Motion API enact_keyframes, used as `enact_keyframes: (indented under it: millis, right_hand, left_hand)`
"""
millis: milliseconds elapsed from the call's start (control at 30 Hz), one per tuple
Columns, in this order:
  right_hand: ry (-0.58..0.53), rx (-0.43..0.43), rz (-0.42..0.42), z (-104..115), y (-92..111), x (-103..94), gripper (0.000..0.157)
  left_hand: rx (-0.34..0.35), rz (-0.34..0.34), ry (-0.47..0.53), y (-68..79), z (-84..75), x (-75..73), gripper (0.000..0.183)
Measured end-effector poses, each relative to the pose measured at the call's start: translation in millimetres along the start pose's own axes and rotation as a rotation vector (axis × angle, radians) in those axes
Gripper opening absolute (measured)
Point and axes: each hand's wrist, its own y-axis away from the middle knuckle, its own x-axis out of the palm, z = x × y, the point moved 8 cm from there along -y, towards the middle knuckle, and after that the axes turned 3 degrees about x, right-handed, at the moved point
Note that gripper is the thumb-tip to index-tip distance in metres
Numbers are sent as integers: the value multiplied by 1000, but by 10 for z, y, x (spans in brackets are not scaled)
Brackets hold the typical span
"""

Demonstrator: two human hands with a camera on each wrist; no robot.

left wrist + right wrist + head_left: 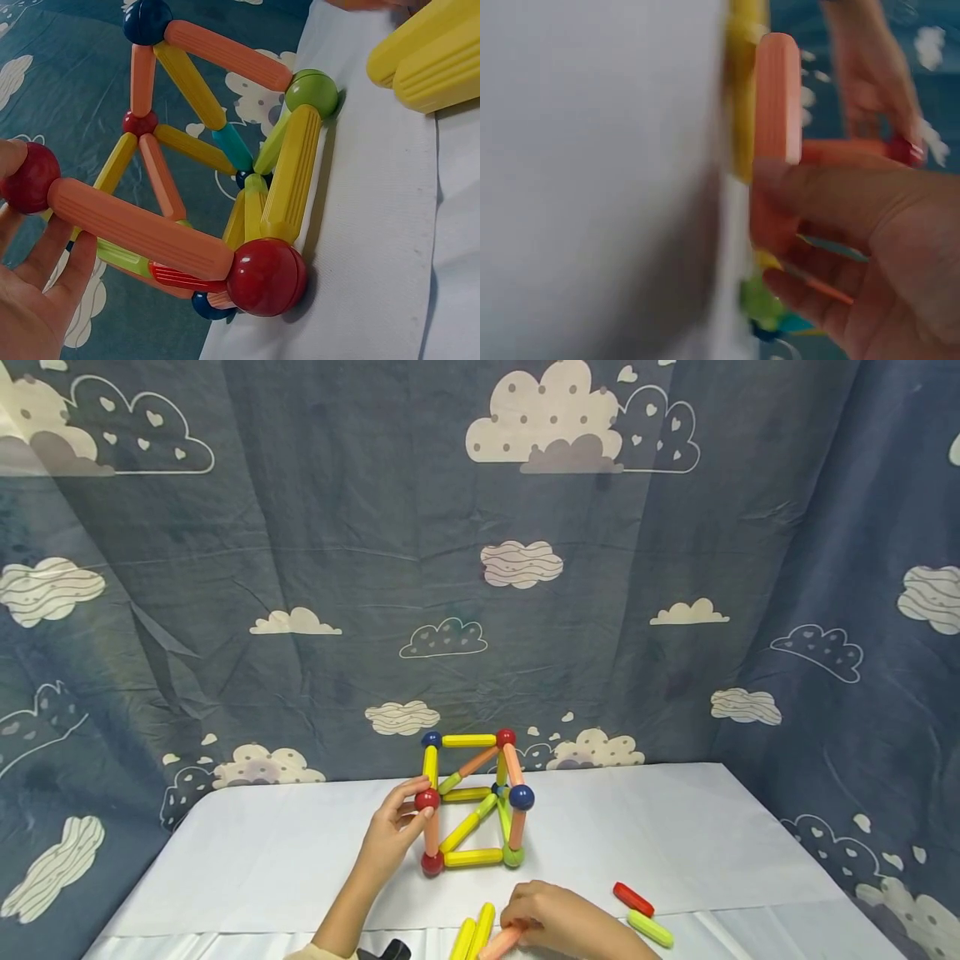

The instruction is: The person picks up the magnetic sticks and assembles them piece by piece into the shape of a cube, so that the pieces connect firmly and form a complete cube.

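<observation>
A cube-shaped frame of magnetic sticks and balls stands on the white table (300,843). My left hand (392,827) pinches the red ball (427,799) at its upper front left corner, thumb and fingers round it. In the left wrist view, an orange stick (142,229) runs from that ball to a lower red ball (267,277). A blue ball (522,797) caps the front right upright, above a green ball (513,857). Near the table's front, my right hand (562,920) holds a loose orange stick (778,97) between thumb and fingers, apart from the frame.
Two loose yellow sticks (482,927) lie beside my right hand. A red stick (633,898) and a light green stick (650,928) lie to its right. A small black object (395,950) shows at the bottom edge. Behind the table hangs a cloud-patterned curtain (337,527).
</observation>
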Motion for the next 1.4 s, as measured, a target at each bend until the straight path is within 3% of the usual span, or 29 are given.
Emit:
enact_keyframes:
  millis: [100,200,333,433,733,1000,1200,1400]
  right_hand:
    - [-61,1,-103,59,-21,-265,22]
    - [-90,-52,-279,160,-52,-573,24]
    - [-26,-124,-517,260,-109,-915,29]
    - [22,-118,-604,247,-205,-1057,30]
    - [-29,-47,-589,-3,-446,-1032,27]
    - [90,-20,-674,4,-481,-975,26]
    - [127,-16,-728,51,-492,-959,28]
    - [73,-57,-740,47,-307,-1017,48]
  left_hand:
    - [9,-6,4,6,-6,-4,33]
    - [27,-7,12,9,-10,-3,33]
    - [27,1,9,3,-16,6,33]
    - [-1,2,1,-1,-8,8,33]
    - [-43,18,8,-11,9,30,35]
    - [-8,13,-15,12,-291,35,34]
    - [80,-18,-55,21,-104,21,34]
    - [1,-25,-69,116,-257,3,51]
